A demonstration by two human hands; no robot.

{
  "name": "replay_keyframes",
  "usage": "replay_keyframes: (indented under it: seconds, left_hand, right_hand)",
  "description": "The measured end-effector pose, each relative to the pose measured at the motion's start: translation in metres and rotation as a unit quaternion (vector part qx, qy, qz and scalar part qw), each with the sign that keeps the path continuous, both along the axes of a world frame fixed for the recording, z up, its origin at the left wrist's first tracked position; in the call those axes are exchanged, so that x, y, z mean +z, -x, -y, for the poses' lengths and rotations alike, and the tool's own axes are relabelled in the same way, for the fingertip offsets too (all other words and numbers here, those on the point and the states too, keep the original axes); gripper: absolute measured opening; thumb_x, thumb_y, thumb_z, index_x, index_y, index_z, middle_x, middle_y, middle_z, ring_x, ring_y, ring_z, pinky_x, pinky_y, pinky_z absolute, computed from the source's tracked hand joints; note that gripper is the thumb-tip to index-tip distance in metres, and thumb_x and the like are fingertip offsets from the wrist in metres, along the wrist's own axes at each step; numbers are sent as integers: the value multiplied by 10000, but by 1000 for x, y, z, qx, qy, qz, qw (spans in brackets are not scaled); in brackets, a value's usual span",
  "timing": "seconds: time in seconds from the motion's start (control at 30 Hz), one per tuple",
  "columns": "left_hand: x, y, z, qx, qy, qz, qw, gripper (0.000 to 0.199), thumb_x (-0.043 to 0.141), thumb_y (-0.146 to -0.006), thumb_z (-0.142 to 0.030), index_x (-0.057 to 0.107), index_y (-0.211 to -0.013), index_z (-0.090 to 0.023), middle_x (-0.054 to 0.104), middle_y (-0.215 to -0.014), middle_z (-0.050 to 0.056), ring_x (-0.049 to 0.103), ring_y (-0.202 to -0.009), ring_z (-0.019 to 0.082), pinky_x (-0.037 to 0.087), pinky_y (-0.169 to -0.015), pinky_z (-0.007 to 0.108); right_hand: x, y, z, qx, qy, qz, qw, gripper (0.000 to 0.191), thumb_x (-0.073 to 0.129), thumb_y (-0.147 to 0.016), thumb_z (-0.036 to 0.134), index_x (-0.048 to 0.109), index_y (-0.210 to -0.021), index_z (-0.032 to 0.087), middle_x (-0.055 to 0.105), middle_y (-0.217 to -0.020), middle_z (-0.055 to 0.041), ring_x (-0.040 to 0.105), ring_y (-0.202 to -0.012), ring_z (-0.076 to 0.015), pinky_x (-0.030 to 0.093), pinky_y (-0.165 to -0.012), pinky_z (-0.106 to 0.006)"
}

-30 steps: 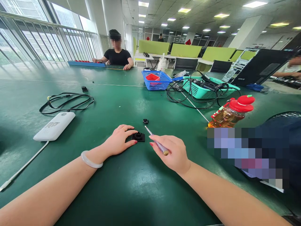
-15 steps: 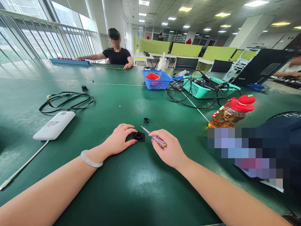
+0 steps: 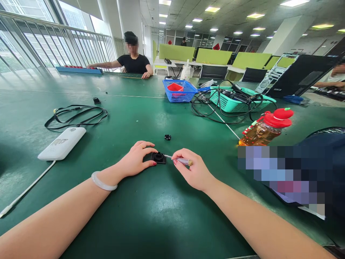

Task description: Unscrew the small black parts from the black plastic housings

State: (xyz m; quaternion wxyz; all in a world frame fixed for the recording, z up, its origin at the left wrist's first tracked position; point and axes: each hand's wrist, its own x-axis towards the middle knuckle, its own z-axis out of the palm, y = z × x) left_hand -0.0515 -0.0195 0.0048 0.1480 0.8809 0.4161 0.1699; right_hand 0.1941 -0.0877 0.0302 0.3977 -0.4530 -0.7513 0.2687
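On the green table, a small black square part (image 3: pixel 159 158) with a round raised middle lies flat. My left hand (image 3: pixel 138 157) grips its left side between thumb and fingers. In my right hand (image 3: pixel 193 171) is a screwdriver (image 3: pixel 183 161) with a clear handle, held like a pen. The shaft points left, and its tip is at the right side of the black part; I cannot tell whether it touches. Just beyond both hands sits a small round black piece (image 3: pixel 167 137).
A white power bank (image 3: pixel 62 144) and coiled black cable (image 3: pixel 78 117) lie left. Blue (image 3: pixel 180 95) and teal baskets (image 3: pixel 231 106), with tangled cables, stand behind. A red-lidded bottle (image 3: pixel 265 127) and dark cloth (image 3: pixel 320 162) are at right. A person (image 3: pixel 136 64) sits across the table.
The screwdriver has swung from pointing up and left above the table to nearly level, its tip now at the black part's right side. My left hand has stayed on the part.
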Motion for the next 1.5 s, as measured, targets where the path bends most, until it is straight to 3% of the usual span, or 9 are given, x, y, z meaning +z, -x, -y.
replay_keyframes:
  seconds: [0.1, 0.27, 0.33, 0.53, 0.67, 0.87, 1.1, 1.4, 1.5]
  left_hand:
    - [1, 0, 1, -1, 0, -1, 1000, 387, 628, -853, -483, 667, -1175, -272, 554, -1350, 96, 436, -1291, 317, 352, -1116, 549]
    - [2, -1, 2, 3, 8, -8, 1000, 374, 627, -860, -464, 667, -1189, -290, 551, -1357, 90, 423, -1303, 323, 347, -1117, 557]
    - [2, -1, 2, 5, 10, -10, 1000, 377, 633, -857, -462, 667, -1189, -288, 549, -1360, 91, 421, -1306, 324, 345, -1118, 560]
    - [1, -1, 0, -3, 2, -1, 1000, 368, 642, -851, -455, 672, -1176, -285, 554, -1348, 96, 438, -1293, 316, 345, -1119, 552]
    - [1, -1, 1, -3, -1, 5, 1000, 358, 641, -852, -447, 669, -1175, -295, 560, -1342, 88, 442, -1289, 317, 349, -1115, 558]
    - [0, -1, 0, 4, 5, 0, 1000, 368, 658, -838, -461, 680, -1155, -277, 562, -1344, 92, 441, -1292, 315, 351, -1119, 553]
    - [-2, -1, 0, 8, 2, -1, 1000, 373, 672, -819, -478, 682, -1129, -270, 563, -1349, 88, 430, -1298, 323, 349, -1121, 563]
    - [0, -2, 2, 10, -16, -2, 1000, 379, 693, -798, -497, 671, -1057, -222, 587, -1313, 93, 445, -1282, 318, 369, -1117, 546]
    - [0, -2, 2, 14, -26, 2, 1000, 380, 694, -791, -514, 664, -1027, -218, 594, -1305, 92, 453, -1276, 318, 379, -1109, 548]
  right_hand:
    - [-1, 0, -2, -5, 23, -20, 1000, 102, 523, -874, 249, 612, -835, 221, 626, -820, -15, 552, -717, -145, 450, -661, -275]
    - [-9, -5, -15, -17, 175, -127, 976, 169, 540, -855, 366, 603, -823, 213, 553, -651, 17, 548, -620, -148, 462, -608, -285]
    - [-9, -6, -17, -18, 185, -126, 974, 190, 548, -853, 390, 613, -841, 212, 559, -655, 17, 551, -615, -148, 456, -592, -280]
    - [-2, -1, -4, -14, 7, 32, 999, 112, 530, -887, 274, 633, -867, 234, 655, -788, 0, 559, -660, -141, 434, -623, -278]
    - [1, 2, 1, -24, -76, 28, 996, 108, 537, -892, 250, 632, -843, 230, 686, -800, -8, 607, -714, -154, 464, -682, -286]
    - [2, -1, 1, -24, -51, -40, 998, 168, 531, -920, 311, 616, -806, 221, 627, -683, 8, 559, -600, -130, 436, -566, -248]
    - [1, 3, 2, -8, -24, 26, 999, 181, 528, -936, 330, 612, -809, 232, 636, -716, 13, 566, -627, -132, 434, -586, -258]
    - [-3, 8, 4, 13, -195, 104, 975, 35, 580, -913, 212, 609, -897, 225, 693, -904, -41, 619, -838, -187, 503, -782, -349]
    - [-5, 8, 5, 35, -223, 112, 968, 94, 592, -915, 212, 610, -1005, 229, 705, -936, -54, 628, -874, -202, 513, -813, -380]
